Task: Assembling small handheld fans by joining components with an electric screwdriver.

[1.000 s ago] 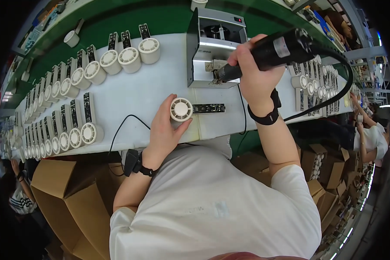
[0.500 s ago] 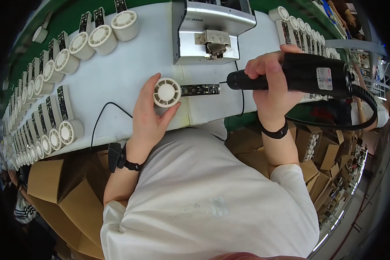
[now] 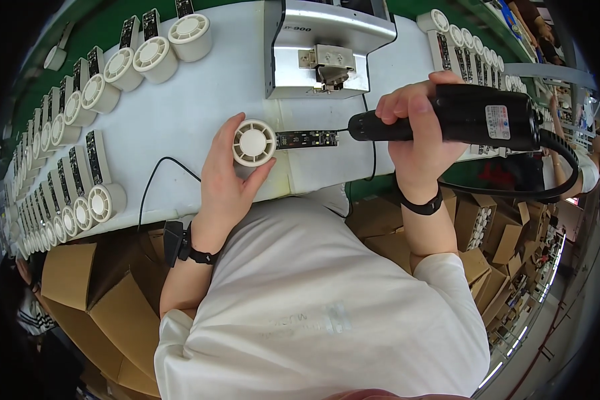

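A round white vented cap unit (image 3: 254, 143) sits between the thumb and fingers of my left hand (image 3: 228, 177), above the table. From its right side sticks a narrow strip with a dark circuit board (image 3: 307, 139). My right hand (image 3: 421, 127) is wrapped round a black electric screwdriver (image 3: 480, 119), held level with its thin bit pointing left. The bit's tip is at the right end of the circuit board; whether it touches cannot be made out. A thick black cord leaves the screwdriver's rear end.
A silver metal machine (image 3: 323, 50) stands at the table's far middle. Rows of similar white units (image 3: 155, 59) line the left side, with more units (image 3: 435, 21) at the far right. Open cardboard boxes (image 3: 100, 293) lie below the table's near edge. A thin black cable (image 3: 157, 175) crosses the left tabletop.
The view has shifted very slightly. The screwdriver's bit is a little nearer the board's end. Both hands keep the same hold.
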Motion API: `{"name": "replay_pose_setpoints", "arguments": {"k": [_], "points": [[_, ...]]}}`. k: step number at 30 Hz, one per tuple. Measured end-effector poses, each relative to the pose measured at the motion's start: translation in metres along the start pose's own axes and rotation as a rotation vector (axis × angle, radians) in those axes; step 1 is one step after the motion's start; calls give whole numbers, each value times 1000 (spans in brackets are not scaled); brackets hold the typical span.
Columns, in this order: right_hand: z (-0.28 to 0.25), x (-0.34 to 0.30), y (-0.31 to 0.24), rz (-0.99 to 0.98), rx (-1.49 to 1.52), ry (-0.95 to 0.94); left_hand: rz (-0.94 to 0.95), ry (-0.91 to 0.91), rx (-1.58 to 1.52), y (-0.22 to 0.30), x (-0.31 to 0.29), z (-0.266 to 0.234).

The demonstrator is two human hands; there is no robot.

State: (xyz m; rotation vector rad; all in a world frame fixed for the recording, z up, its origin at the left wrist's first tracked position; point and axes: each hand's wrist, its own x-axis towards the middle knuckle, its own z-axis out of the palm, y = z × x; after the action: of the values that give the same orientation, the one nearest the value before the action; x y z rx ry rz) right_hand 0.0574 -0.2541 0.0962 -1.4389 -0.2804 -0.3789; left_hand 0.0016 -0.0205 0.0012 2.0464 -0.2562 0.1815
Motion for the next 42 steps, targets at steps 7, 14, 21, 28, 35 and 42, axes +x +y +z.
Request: {"name": "replay_pose_setpoints", "arguments": {"k": [7,14,21,28,35,42], "points": [[2,2,9,13,128,62,4,-5,0,0,1,-1],[6,-3,14,20,120,35,22,-1,13,-1,0,1],[9,-8,16,-51,-30,-70,16,-9,2,-1,-1,0],[10,-3,15,-1,-22,-93,31,-2,-1,-3,0,-1],[31,41,-6,-228,-51,-55,7,-10,-10,-2,-1,-1],[59,55,23,-208,202,-35,93,11,37,-2,0,0]]}}
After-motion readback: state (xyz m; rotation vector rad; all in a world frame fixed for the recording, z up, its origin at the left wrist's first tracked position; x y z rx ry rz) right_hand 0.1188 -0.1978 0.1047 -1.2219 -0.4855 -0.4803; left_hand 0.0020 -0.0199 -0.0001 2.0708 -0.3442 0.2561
